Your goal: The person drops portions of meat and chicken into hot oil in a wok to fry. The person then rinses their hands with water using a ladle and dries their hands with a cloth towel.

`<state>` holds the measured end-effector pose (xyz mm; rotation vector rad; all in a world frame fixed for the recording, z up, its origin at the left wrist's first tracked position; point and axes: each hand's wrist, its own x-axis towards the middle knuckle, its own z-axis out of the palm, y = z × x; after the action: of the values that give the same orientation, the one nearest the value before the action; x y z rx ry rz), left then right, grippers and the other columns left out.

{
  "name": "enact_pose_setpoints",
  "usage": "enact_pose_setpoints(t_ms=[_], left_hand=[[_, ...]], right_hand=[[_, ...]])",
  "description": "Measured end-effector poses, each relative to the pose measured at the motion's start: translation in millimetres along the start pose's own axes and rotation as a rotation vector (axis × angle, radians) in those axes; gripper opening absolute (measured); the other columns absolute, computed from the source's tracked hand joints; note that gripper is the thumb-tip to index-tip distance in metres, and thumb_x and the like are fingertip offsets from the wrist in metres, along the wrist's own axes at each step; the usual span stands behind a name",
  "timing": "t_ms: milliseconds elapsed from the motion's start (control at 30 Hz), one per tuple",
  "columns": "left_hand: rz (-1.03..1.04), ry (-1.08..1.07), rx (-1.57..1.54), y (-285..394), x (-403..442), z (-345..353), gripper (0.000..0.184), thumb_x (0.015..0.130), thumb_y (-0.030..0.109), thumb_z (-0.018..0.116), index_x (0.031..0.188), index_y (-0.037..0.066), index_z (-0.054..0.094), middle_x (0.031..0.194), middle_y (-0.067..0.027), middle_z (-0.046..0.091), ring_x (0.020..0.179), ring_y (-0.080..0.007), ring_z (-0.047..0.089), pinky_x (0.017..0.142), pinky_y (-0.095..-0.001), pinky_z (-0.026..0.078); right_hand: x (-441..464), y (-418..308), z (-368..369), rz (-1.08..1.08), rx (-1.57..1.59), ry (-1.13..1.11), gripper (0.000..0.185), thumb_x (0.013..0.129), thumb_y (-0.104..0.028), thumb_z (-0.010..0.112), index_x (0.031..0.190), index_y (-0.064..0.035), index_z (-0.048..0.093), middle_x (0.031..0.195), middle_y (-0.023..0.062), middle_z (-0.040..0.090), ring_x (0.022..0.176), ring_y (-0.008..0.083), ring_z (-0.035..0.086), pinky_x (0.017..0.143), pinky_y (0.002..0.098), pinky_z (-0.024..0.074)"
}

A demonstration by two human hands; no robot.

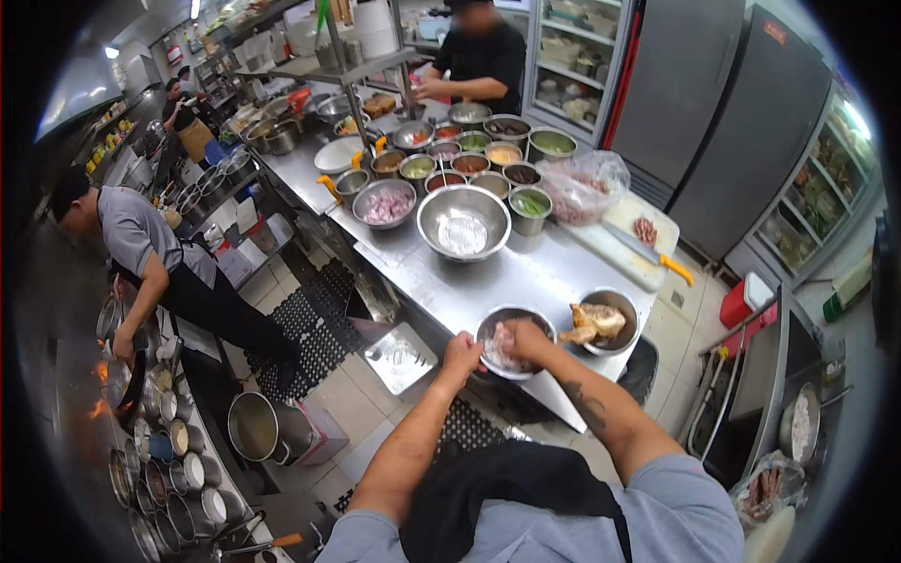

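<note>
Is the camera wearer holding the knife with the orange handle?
No, the knife lies on the white board, while the left hand and right hand are at a metal bowl.

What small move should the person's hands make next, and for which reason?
Perhaps the left hand, at the metal bowl's rim, should ease it inward: the bowl sits at the table's edge, the right hand is inside, and bare tabletop lies beyond.

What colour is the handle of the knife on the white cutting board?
The knife handle is yellow-orange, seen in the head view.
</note>
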<state>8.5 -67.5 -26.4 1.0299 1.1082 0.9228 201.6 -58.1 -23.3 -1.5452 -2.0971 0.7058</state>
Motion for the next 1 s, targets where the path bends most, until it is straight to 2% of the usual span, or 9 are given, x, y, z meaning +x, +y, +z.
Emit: enact_pose_setpoints(t_ms=[267,333,400,467,567,700,800,867,1000], left_hand=[[-0.017,0.193,0.068,21,10,-3,0.028,0.087,0.014,0.056,0.110,0.001,0.047,0.094,-0.0091,0.052,0.072,-0.0157,0.054,0.059,-0.0277,0.050],[0.457,0.383,0.441,33,3,-4,0.036,0.087,0.015,0.056,0.118,0.000,0.044,0.102,-0.0089,0.050,0.083,-0.0156,0.051,0.071,-0.0295,0.046],[0.486,0.344,0.298,51,-2,15,0.037,0.088,0.018,0.054,0.120,0.004,0.043,0.112,-0.0102,0.047,0.090,-0.0174,0.051,0.079,-0.0327,0.043],[0.196,0.150,-0.318,72,-4,46,0.040,0.089,0.033,0.050,0.120,0.009,0.044,0.117,-0.0107,0.046,0.095,-0.0207,0.051,0.079,-0.0355,0.043],[-0.398,-0.068,-0.679,97,8,61,0.059,0.085,0.058,0.040,0.122,0.012,0.044,0.121,-0.0090,0.047,0.102,-0.0254,0.052,0.079,-0.0389,0.044],[-0.309,-0.388,-0.872,92,20,65,0.049,0.088,0.052,0.041,0.114,0.012,0.052,0.101,-0.0045,0.061,0.091,-0.0207,0.060,0.078,-0.0398,0.049],[-0.271,-0.200,-0.735,66,31,71,0.031,0.093,0.038,0.044,0.099,0.011,0.058,0.088,-0.0017,0.061,0.082,-0.0151,0.061,0.072,-0.0302,0.051],[-0.234,-0.226,-0.764,62,33,71,0.021,0.093,0.030,0.049,0.098,0.011,0.058,0.087,-0.0005,0.060,0.080,-0.0127,0.061,0.068,-0.0274,0.051],[-0.140,-0.188,-0.664,66,32,65,0.018,0.093,0.022,0.050,0.101,0.008,0.057,0.088,-0.0027,0.060,0.077,-0.0138,0.061,0.063,-0.0263,0.052]], right_hand=[[11,-48,-68,0.207,0.611,0.227,0.042,0.076,-0.008,0.059,0.117,-0.0015,0.053,0.091,0.0099,0.065,0.081,0.0152,0.063,0.070,0.0272,0.0509],[15,-52,-77,0.105,0.801,0.299,0.047,0.077,-0.004,0.058,0.123,-0.0007,0.048,0.096,0.0083,0.064,0.085,0.0121,0.061,0.072,0.0253,0.0507],[14,-57,-85,0.099,0.904,0.415,0.058,0.077,0.001,0.055,0.132,0.0002,0.036,0.107,0.0083,0.060,0.090,0.0133,0.059,0.077,0.0264,0.0500],[13,-59,-80,0.101,0.937,0.436,0.061,0.078,0.000,0.056,0.133,0.0013,0.033,0.110,0.0108,0.058,0.095,0.0139,0.058,0.080,0.0269,0.0490],[8,-58,-63,0.058,1.169,0.417,0.059,0.078,0.000,0.055,0.133,0.0032,0.033,0.113,0.0100,0.056,0.099,0.0146,0.056,0.084,0.0272,0.0472],[7,-41,-42,-0.005,0.913,0.390,0.056,0.076,-0.006,0.059,0.128,0.0019,0.040,0.112,0.0112,0.056,0.098,0.0183,0.058,0.085,0.0289,0.0468],[6,-35,-35,-0.071,0.430,0.358,0.055,0.073,-0.012,0.062,0.124,-0.0009,0.045,0.109,0.0150,0.057,0.097,0.0259,0.058,0.084,0.0332,0.0462],[0,-49,-47,-0.086,0.261,0.328,0.056,0.076,-0.012,0.064,0.126,-0.0011,0.041,0.110,0.0103,0.055,0.101,0.0171,0.054,0.086,0.0298,0.0445],[4,-38,-38,-0.006,0.446,0.310,0.062,0.073,-0.017,0.067,0.127,0.0001,0.041,0.114,0.0145,0.054,0.101,0.0230,0.055,0.087,0.0323,0.0442]])
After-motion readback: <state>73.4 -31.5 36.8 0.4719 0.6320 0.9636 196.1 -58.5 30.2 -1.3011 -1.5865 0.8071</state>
